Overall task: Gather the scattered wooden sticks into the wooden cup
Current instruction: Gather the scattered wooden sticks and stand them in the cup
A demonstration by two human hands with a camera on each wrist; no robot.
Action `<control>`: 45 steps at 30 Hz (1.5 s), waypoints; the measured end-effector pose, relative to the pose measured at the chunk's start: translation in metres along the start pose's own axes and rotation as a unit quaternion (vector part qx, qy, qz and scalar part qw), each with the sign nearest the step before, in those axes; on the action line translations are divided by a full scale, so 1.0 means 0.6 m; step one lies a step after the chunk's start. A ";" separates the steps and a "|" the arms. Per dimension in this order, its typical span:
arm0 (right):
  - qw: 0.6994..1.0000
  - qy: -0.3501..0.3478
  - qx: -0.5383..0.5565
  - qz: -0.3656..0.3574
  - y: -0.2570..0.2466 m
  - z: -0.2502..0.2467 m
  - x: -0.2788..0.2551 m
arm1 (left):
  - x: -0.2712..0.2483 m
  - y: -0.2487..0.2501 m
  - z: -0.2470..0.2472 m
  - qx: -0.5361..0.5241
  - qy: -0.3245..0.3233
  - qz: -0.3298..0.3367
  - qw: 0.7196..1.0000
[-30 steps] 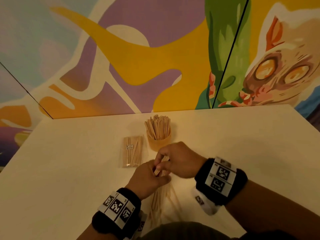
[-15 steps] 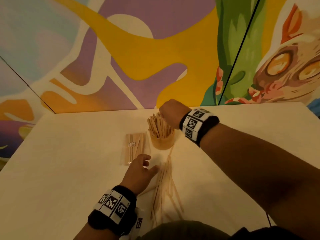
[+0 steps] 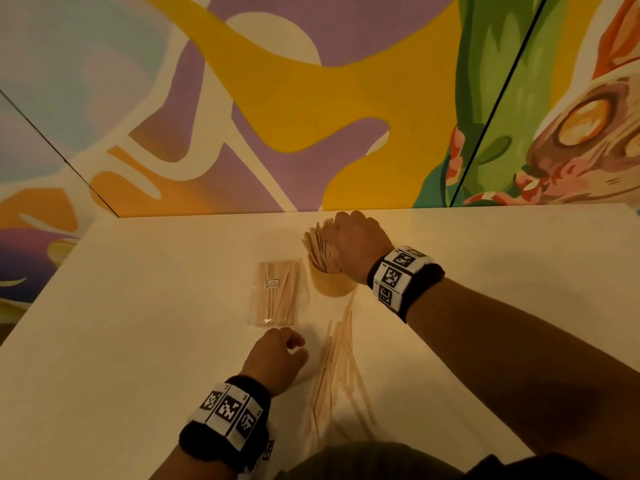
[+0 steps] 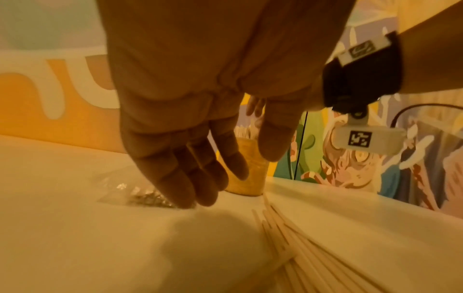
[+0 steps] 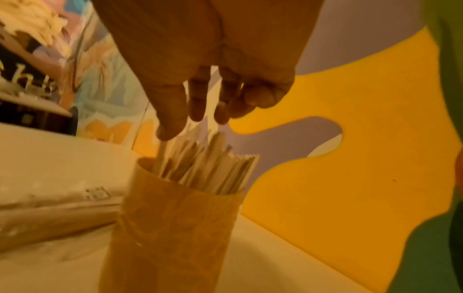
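Your right hand [image 5: 200,79] hangs over the wooden cup [image 5: 172,228] near the tabletop's far edge, fingers loosened, to drop sticks in upright; your left hand [image 3: 277,358] waits relaxed, holding nothing, just beside the scattered wooden sticks [image 3: 332,375] toward the near edge, ready to gather more.

The table [image 3: 138,341] is a plain cream white, and on it the loose wooden sticks [image 3: 337,368] are pale tan, while the wooden cup [image 3: 330,285] at the far side is a warmer honey yellow. Both wrist bands [image 3: 228,420] are black with white tiles carrying black square-code patterns. The wall mural [image 3: 311,98] behind shows flat patches of yellow, purple, orange, white and pale blue, turning green and then to a brown, orange-eyed creature at the right.
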State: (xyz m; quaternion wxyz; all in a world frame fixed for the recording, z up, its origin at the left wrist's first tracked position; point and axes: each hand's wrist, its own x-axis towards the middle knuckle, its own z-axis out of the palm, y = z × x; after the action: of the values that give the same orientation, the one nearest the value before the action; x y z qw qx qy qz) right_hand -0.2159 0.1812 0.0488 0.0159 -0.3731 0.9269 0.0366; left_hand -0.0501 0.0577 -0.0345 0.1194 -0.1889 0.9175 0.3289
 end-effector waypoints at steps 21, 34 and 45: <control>0.962 -0.197 -0.048 -0.183 0.009 0.177 -0.131 | -0.031 -0.007 0.055 0.247 -0.157 -0.051 0.955; 0.956 -0.288 0.044 -0.007 0.038 0.202 -0.173 | -0.020 0.018 0.065 0.204 -0.110 -0.047 0.972; 0.960 -0.271 0.062 0.022 0.049 0.217 -0.199 | -0.027 0.012 0.084 0.076 -0.059 -0.050 0.994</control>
State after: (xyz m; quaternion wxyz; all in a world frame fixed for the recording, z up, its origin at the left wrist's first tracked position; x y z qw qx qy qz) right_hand -0.1502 0.2952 -0.0727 0.2888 -0.3269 0.8964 0.0787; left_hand -0.0338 0.0998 -0.0628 0.2040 -0.2055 0.9206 0.2622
